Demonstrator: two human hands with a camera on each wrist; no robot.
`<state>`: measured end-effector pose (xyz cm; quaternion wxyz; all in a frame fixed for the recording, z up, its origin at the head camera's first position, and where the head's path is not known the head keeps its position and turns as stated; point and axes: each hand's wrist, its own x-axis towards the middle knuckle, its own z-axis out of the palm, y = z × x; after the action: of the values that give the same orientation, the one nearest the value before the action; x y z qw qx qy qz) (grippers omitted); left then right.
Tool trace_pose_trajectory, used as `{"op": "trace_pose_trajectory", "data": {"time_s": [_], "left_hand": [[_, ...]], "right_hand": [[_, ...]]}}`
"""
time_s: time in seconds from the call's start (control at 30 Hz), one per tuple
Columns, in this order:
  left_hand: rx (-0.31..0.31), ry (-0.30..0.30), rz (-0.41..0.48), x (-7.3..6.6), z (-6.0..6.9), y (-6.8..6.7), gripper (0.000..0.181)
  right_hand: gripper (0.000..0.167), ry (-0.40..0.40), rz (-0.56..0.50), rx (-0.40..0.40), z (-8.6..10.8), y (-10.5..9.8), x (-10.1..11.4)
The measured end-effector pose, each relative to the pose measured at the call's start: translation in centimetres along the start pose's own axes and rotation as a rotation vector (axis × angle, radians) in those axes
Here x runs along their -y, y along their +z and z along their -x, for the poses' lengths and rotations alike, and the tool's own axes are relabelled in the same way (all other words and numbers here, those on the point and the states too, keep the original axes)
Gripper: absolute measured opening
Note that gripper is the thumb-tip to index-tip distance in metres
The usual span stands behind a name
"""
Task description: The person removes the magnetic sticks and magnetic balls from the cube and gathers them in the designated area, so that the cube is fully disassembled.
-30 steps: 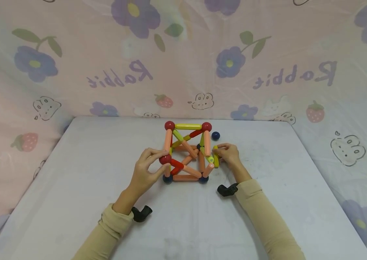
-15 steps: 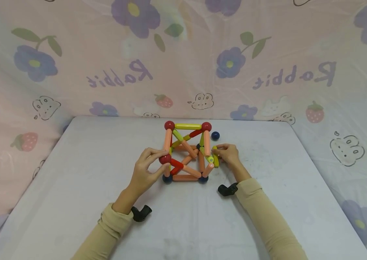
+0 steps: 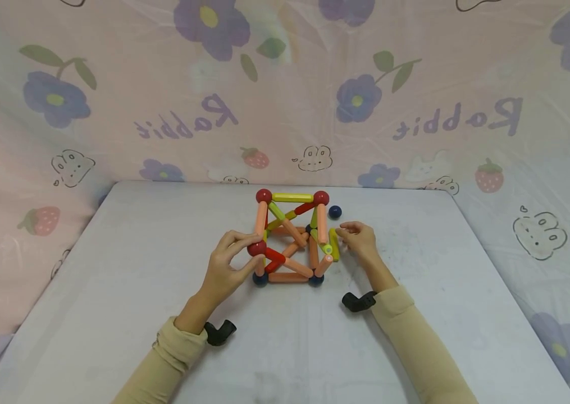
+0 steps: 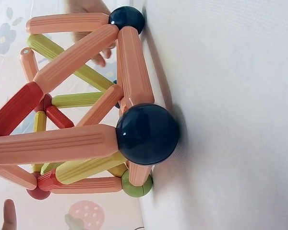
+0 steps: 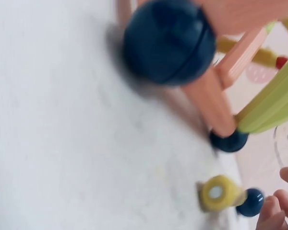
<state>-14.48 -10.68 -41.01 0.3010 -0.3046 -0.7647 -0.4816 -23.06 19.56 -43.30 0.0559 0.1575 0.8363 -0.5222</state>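
Left hand pinching the glossy red ball, I'm seemingly steadying the multicoloured stick-and-ball frame; my relaxed, empty right hand likely needs the yellow plastic rod just left.

Left hand pinches between thumb and fingers; right hand holds nothing, its fingers loosely bent.

Your structure mixes salmon, red, yellow and lime-green sticks, many lined lengthwise; its upper balls are red, its lower balls dark blue, one green ball among them. Your loose stick is yellow, your loose ball dark blue. Your sleeves are beige, the tabletop white, and the backdrop pale pink, patterned with purple flowers, pinkish-red strawberries and black-outlined rabbits.
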Motion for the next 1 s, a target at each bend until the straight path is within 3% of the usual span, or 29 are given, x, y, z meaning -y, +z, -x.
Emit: {"op": "trace_pose_trajectory", "data": {"time_s": [0.13,0.27,0.53,0.7,1.0], "left_hand": [[0.008,-0.029,0.008,0.0,0.0,0.0,0.041],[0.002,-0.01,0.0,0.1,-0.1,0.0,0.042],[0.004,-0.005,0.004,0.2,-0.1,-0.1,0.043],[0.007,-0.01,0.01,0.3,0.0,0.0,0.041],[0.003,-0.008,0.023,0.2,0.1,0.0,0.042]], "right_hand": [[0.034,-0.077,-0.033,0.004,1.1,-0.2,0.6],[0.034,-0.154,-0.092,0.038,2.3,-0.4,1.4],[0.035,-0.221,-0.213,0.138,4.2,-0.2,2.8],[0.04,-0.216,-0.274,0.166,4.6,0.0,3.7],[0.052,-0.116,-0.38,0.202,4.7,0.5,5.3]]}}
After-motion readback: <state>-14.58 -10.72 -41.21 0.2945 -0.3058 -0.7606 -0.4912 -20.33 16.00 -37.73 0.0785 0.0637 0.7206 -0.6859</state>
